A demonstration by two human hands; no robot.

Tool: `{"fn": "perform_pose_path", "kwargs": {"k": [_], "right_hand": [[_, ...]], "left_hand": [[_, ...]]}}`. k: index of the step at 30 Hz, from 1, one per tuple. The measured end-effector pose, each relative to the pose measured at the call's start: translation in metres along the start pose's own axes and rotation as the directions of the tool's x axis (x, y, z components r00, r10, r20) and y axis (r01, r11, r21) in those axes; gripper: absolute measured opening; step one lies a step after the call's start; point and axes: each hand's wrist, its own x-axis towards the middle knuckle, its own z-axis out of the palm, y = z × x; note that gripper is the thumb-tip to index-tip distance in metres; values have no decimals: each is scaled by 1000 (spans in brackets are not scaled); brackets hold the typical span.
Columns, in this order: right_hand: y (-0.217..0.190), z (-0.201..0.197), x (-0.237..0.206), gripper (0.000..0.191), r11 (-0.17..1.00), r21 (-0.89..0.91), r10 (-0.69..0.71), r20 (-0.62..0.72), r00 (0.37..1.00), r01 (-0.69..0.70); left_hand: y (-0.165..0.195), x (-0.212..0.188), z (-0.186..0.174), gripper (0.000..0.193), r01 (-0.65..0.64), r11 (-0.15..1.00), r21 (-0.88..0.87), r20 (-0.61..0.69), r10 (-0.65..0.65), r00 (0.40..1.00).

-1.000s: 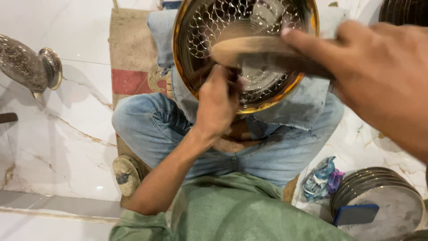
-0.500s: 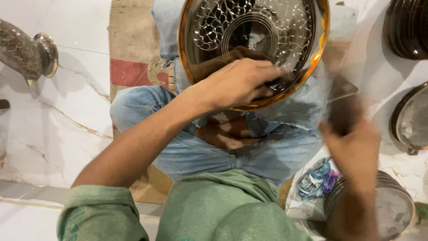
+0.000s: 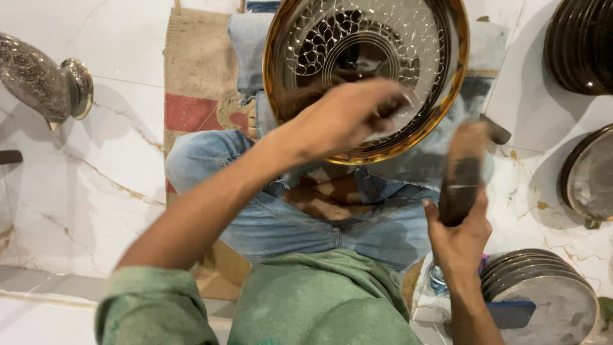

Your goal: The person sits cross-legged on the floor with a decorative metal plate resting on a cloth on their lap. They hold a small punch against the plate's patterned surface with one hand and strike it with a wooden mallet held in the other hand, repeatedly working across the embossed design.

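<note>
A round brass tray (image 3: 408,45) with a pierced, engraved pattern and a gold rim rests on my lap over blue jeans. My left hand (image 3: 345,118) lies on the tray's lower part, fingers curled on its surface; whether it grips anything there is hidden. My right hand (image 3: 461,233) is lower right of the tray, closed around a dark wooden mallet (image 3: 463,169) that points up toward the tray's rim and looks blurred.
A stack of round metal plates (image 3: 549,294) lies at the lower right, more dark plates (image 3: 584,45) at the upper right and right edge. An engraved metal vase (image 3: 45,86) lies on the marble floor at left. A burlap mat (image 3: 198,89) is under my legs.
My right hand has come down from in front of the tray to its lower right side with the mallet. My left hand shifted up onto the tray's face.
</note>
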Motion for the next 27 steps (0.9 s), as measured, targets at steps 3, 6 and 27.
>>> {"fn": "perform_pose_path", "kwargs": {"k": [3, 6, 27], "right_hand": [[-1, -6, 20, 92, 998, 45, 53, 16, 998, -54], [-11, -24, 55, 94, 976, -121, -186, -28, 982, 181], [-188, -100, 147, 79, 340, -533, -583, 527, 618, 775]], "left_hand": [[5, -22, 6, 50, 160, 986, -42, -188, -165, 968], [1, -29, 11, 53, 140, 989, 41, -250, -126, 960], [25, -42, 50, 37, 362, 932, 11, -651, -268, 710]]}}
